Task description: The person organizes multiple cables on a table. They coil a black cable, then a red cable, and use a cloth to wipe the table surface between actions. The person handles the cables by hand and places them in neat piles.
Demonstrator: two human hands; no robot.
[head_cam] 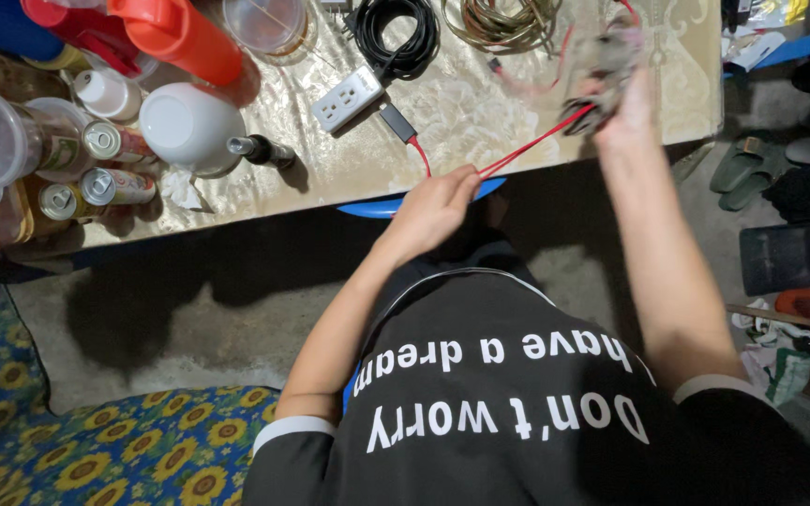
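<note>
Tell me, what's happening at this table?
A person at the table is handling a thin red cable. The left hand pinches it near the table's edge, while the right hand, raised and blurred, grips a bundle of it. The cable is stretched taut between them. A white power strip, coiled black cable, cans and bottles lie nearby.

Head view, steeply down, table [480,122] near, perhaps

The left hand [433,208] pinches a thin red cable [536,142] at the edge of the table [480,112], while the right hand [622,105], raised and blurred, holds a grey cloth [604,58] around the same cable, near a white power strip [347,97].
</note>
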